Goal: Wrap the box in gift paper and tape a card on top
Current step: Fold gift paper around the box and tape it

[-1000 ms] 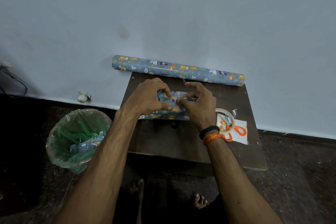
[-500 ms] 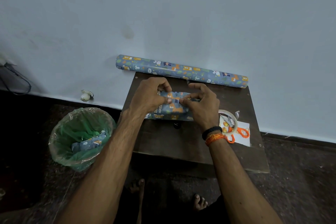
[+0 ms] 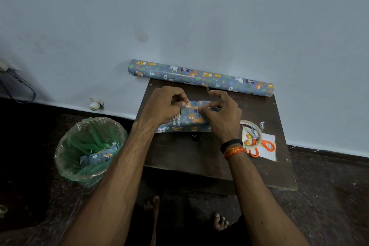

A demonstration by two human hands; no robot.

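Your wrapped box [image 3: 185, 120] lies on the dark table [image 3: 179, 156], in front of the paper roll [image 3: 199, 77] that runs along the table's far edge against the wall. Your left hand [image 3: 161, 106] curls over the box's left top, thumb and fingers pinching the paper; your right hand [image 3: 223, 118] pinches the paper beside it, outer fingers lifted. Right of the box, partly behind your right wrist, the tape ring [image 3: 252, 133] and orange scissors [image 3: 261, 147] rest on a white card [image 3: 268, 149]. Left of the table stands a green-lined bin [image 3: 87, 150] holding paper scraps.
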